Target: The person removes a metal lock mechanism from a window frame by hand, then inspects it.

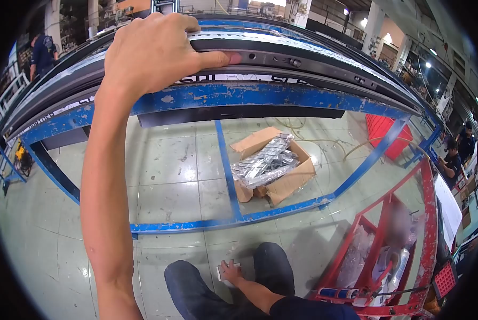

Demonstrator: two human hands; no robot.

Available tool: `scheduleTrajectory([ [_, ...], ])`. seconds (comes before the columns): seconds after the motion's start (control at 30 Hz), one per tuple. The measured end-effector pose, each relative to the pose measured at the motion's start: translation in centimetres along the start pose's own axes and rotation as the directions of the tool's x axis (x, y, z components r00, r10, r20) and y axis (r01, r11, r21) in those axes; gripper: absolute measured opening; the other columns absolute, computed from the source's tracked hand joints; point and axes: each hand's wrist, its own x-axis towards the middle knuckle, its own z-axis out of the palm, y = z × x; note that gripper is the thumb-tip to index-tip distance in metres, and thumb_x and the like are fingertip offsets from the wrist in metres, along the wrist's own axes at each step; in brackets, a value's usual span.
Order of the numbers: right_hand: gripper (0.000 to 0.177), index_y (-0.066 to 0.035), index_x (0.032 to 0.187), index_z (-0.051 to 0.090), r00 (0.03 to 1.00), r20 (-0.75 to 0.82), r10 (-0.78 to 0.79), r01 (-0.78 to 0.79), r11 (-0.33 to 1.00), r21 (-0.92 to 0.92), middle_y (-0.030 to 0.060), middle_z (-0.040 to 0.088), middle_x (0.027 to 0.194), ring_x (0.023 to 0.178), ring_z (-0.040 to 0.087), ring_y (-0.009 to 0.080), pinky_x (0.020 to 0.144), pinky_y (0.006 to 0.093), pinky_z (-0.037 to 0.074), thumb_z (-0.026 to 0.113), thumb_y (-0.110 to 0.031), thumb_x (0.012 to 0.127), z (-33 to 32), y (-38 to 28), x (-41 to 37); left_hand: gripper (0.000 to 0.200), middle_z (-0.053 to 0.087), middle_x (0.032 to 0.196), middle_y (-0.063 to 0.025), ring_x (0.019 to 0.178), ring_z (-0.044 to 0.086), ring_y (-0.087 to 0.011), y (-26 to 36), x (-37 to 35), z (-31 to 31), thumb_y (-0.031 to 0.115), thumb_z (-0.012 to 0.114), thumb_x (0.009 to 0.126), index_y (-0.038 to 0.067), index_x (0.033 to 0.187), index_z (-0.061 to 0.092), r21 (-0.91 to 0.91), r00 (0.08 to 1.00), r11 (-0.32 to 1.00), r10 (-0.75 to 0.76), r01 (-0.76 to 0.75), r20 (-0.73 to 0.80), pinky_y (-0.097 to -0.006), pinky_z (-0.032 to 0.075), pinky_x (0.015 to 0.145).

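My left hand (148, 50) reaches up to the blue-framed workbench (303, 96) and grips a long dark metal profile (324, 66). Its thumb lies along the profile's front face, which has holes and small fittings, and its fingers curl over the top. Far below, between my knees and close to the floor, my right hand (230, 272) has its fingers around a small flat whitish object (221, 273). Fingers partly cover that object, so its full shape cannot be made out.
Under the bench an open cardboard box (289, 184) holds plastic-wrapped metal parts. A red rack (356, 226) with wrapped items stands at the right, and a red crate (389, 136) lies behind it. Hoses cross the floor. Other people (452, 162) are at the far right and far left.
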Motion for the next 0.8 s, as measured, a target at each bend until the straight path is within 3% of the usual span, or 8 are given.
scheduleTrajectory([
  [0.07,0.026,-0.010,0.110,0.068,0.995,-0.093,0.047,-0.038,0.995,0.095,0.0085,0.041,0.145,0.112,0.051,0.0466,0.073,0.0559,0.059,0.056,-0.013,0.087,2.9,-0.3,0.3,0.072,0.073,0.099,-0.0175,0.093,0.070,-0.0332,0.1,0.0,0.1,0.064,0.074,0.070,0.005,0.112,0.074,0.005,1.000,1.000,-0.001,0.001,-0.009,-0.0418,0.052,0.088],
  [0.17,0.025,-0.010,0.108,0.068,0.998,0.047,0.039,-0.041,0.998,0.047,0.0087,0.042,0.144,0.110,0.052,0.0498,0.072,0.0571,0.058,0.056,-0.014,0.087,0.2,-0.2,-0.1,0.071,0.073,0.099,-0.0171,0.093,0.070,-0.0332,0.0,0.1,0.0,0.063,0.074,0.070,0.006,0.112,0.074,0.013,1.000,1.000,0.000,0.000,-0.009,-0.0416,0.052,0.087],
  [0.2,0.030,-0.010,0.115,0.066,0.995,0.059,-0.077,0.082,0.993,-0.088,0.0101,0.043,0.142,0.111,0.052,0.0499,0.073,0.0585,0.058,0.056,-0.014,0.087,-0.2,0.1,-0.1,0.070,0.073,0.099,-0.0171,0.093,0.070,-0.0333,0.1,0.1,-0.1,0.063,0.073,0.070,0.007,0.112,0.074,0.010,1.000,1.000,-0.004,0.004,-0.002,-0.0417,0.052,0.087],
  [0.4,0.036,-0.011,0.123,0.062,0.969,0.242,0.050,-0.101,0.974,0.203,0.0129,0.043,0.132,0.112,0.052,0.0465,0.077,0.0564,0.058,0.055,-0.013,0.088,-8.1,0.2,-0.7,0.069,0.073,0.097,-0.0176,0.092,0.070,-0.0342,0.3,0.2,-0.1,0.062,0.073,0.071,0.008,0.113,0.073,0.006,1.000,1.000,-0.006,0.005,0.021,-0.0421,0.052,0.086],
  [0.5,0.041,-0.007,0.130,0.049,0.998,0.044,-0.036,0.028,0.985,0.168,0.0208,0.054,0.122,0.106,0.058,0.0558,0.076,0.0627,0.056,0.052,-0.024,0.093,4.5,1.9,0.9,0.069,0.073,0.097,-0.0182,0.092,0.070,-0.0347,0.7,0.2,-0.5,0.062,0.073,0.071,0.008,0.115,0.072,0.000,0.998,1.000,-0.024,0.024,0.061,-0.0429,0.052,0.086],
  [0.6,0.022,-0.006,0.103,0.069,0.997,0.072,0.005,-0.013,0.994,0.107,0.0176,0.044,0.131,0.101,0.058,0.0485,0.077,0.0557,0.058,0.056,-0.014,0.088,-1.3,1.5,0.4,0.069,0.073,0.098,-0.0189,0.093,0.070,-0.0351,0.9,0.1,-1.1,0.061,0.073,0.071,0.008,0.115,0.072,-0.004,0.996,1.000,-0.030,0.030,0.083,-0.0435,0.052,0.086],
  [0.7,0.019,-0.004,0.098,0.070,0.994,0.104,-0.024,0.022,1.000,0.015,0.0197,0.052,0.126,0.103,0.062,0.0460,0.079,0.0532,0.058,0.056,-0.013,0.088,-6.6,1.4,0.0,0.071,0.072,0.102,-0.0196,0.097,0.068,-0.0378,1.2,0.1,-1.8,0.063,0.073,0.070,0.009,0.116,0.071,-0.016,0.994,1.000,-0.022,0.024,0.107,-0.0432,0.052,0.086],
  [0.8,0.017,-0.004,0.094,0.070,0.973,0.211,-0.096,0.048,0.974,0.221,0.0208,0.065,0.108,0.098,0.067,0.0405,0.077,0.0496,0.059,0.057,-0.012,0.087,-9.3,3.0,0.1,0.079,0.072,0.104,-0.0192,0.099,0.068,-0.0364,0.9,0.2,-1.7,0.071,0.071,0.070,0.006,0.116,0.071,-0.012,0.992,0.999,-0.030,0.032,0.124,-0.0438,0.052,0.088],
])
